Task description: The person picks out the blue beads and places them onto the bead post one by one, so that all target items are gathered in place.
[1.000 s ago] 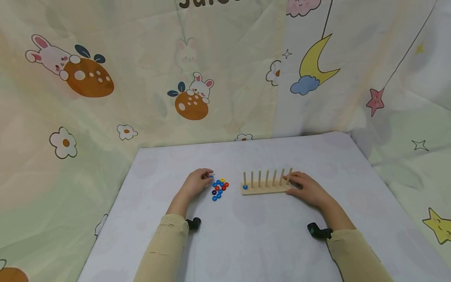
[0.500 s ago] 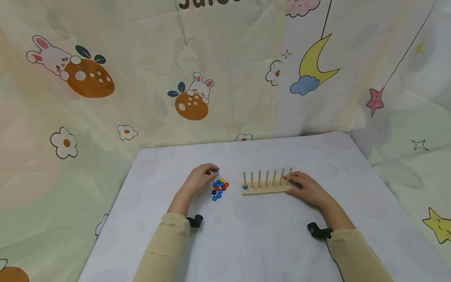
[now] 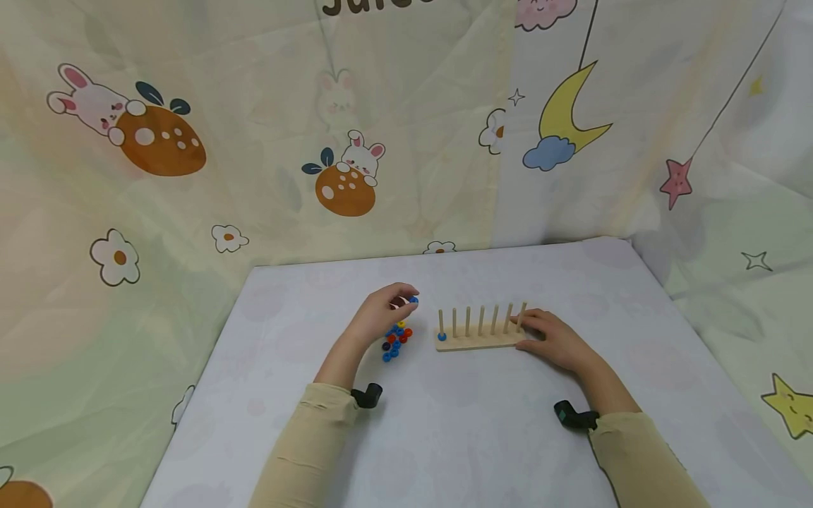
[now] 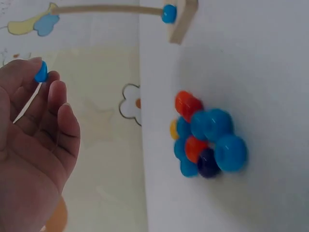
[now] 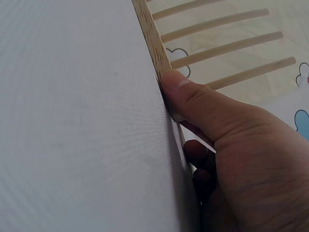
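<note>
My left hand point(image 3: 380, 312) pinches a blue bead point(image 4: 41, 72) between thumb and forefinger, raised above the table. Below it lies a pile of beads point(image 4: 195, 149) in blue, red, yellow and dark purple; in the head view the hand covers part of that pile. To the right stands a wooden peg board point(image 3: 479, 341) with a row of several upright pegs. One blue bead point(image 3: 442, 337) sits at the foot of its leftmost peg. At the board's right end my right hand point(image 3: 559, 342) grips it, thumb on the near edge point(image 5: 155, 46).
The white-covered table point(image 3: 444, 437) runs back to a printed cloth backdrop point(image 3: 254, 141) with bunnies, flowers and a moon. A black wrist camera point(image 3: 368, 396) sits on the left wrist, another black camera point(image 3: 574, 416) on the right.
My left hand has risen from beside the bead pile and moved right toward the peg board, carrying the blue bead. The right hand and the board have stayed where they were.
</note>
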Demonstrator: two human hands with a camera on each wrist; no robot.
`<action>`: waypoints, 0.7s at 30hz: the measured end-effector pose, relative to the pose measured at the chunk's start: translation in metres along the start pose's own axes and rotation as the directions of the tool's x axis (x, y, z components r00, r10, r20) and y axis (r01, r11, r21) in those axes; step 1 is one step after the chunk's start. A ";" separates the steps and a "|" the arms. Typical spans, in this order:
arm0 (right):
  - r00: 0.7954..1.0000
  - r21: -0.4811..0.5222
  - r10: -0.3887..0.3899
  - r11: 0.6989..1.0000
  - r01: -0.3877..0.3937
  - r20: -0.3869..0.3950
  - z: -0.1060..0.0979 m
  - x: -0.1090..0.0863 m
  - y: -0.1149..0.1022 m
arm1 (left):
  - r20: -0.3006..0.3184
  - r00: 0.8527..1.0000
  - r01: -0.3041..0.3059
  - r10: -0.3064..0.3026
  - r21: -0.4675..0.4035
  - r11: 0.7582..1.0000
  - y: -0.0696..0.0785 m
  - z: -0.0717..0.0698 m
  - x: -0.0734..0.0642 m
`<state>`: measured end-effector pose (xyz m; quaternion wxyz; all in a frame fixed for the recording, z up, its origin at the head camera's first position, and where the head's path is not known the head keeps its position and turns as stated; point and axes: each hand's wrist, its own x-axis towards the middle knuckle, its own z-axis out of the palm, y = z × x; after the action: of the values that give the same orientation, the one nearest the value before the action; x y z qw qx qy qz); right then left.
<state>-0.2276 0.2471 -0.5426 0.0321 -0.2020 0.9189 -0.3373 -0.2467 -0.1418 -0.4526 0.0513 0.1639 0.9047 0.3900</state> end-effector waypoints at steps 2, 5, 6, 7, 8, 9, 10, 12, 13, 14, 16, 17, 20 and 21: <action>1.000 0.000 0.001 1.000 -0.001 0.001 0.000 0.000 0.000 | 0.004 1.000 -0.020 0.020 -0.021 1.000 0.007 0.002 0.001; 1.000 -0.005 0.001 1.000 -0.001 0.000 0.000 0.000 0.001 | 0.016 0.998 -0.052 0.053 -0.037 0.998 0.016 0.006 0.002; 1.000 -0.007 0.000 1.000 0.000 0.000 0.000 0.000 0.001 | 0.020 0.998 -0.061 0.061 -0.040 0.997 0.018 0.008 0.003; 1.000 -0.007 0.000 1.000 0.000 0.001 0.000 0.000 0.001 | 0.025 0.997 -0.068 0.069 -0.038 0.997 0.020 0.009 0.003; 1.000 -0.008 0.000 1.000 0.000 0.000 0.000 0.000 0.002 | 0.031 0.997 -0.076 0.077 -0.034 0.997 0.022 0.011 0.004; 1.000 -0.009 0.000 1.000 0.000 0.000 0.000 0.000 0.002 | 0.037 0.996 -0.080 0.082 -0.032 0.996 0.023 0.012 0.004; 1.000 -0.009 0.001 1.000 -0.001 0.000 0.001 0.000 0.002 | 0.042 0.995 -0.084 0.086 -0.034 0.996 0.025 0.014 0.004; 1.000 -0.009 0.003 1.000 -0.003 0.002 0.001 0.000 0.003 | 0.055 0.995 -0.085 0.087 -0.034 0.996 0.027 0.017 0.005; 1.000 -0.009 0.005 1.000 -0.005 0.003 0.001 0.001 0.003 | 0.062 0.994 -0.086 0.089 -0.038 0.996 0.028 0.018 0.005; 1.000 -0.010 0.007 1.000 -0.007 0.003 0.001 0.001 0.003 | 0.068 0.994 -0.084 0.086 -0.042 0.996 0.029 0.019 0.005; 1.000 -0.011 0.009 1.000 -0.009 0.004 0.001 0.001 0.003 | 0.078 0.994 -0.078 0.082 -0.052 0.996 0.030 0.021 0.005; 1.000 -0.011 0.007 1.000 -0.007 0.003 0.001 0.001 0.003 | 0.081 0.994 -0.075 0.079 -0.053 0.996 0.029 0.021 0.005; 1.000 -0.009 -0.001 1.000 0.001 0.002 0.000 0.001 0.003 | 0.082 0.994 -0.071 0.076 -0.053 0.996 0.029 0.023 0.004; 1.000 -0.007 -0.005 1.000 0.005 0.002 0.000 0.001 0.003 | 0.079 0.994 -0.074 0.078 -0.048 0.996 0.028 0.024 0.004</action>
<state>-0.2292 0.2487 -0.5444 0.0313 -0.2047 0.9196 -0.3338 -0.2383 -0.1058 -0.4486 0.0766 0.2125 0.8861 0.4048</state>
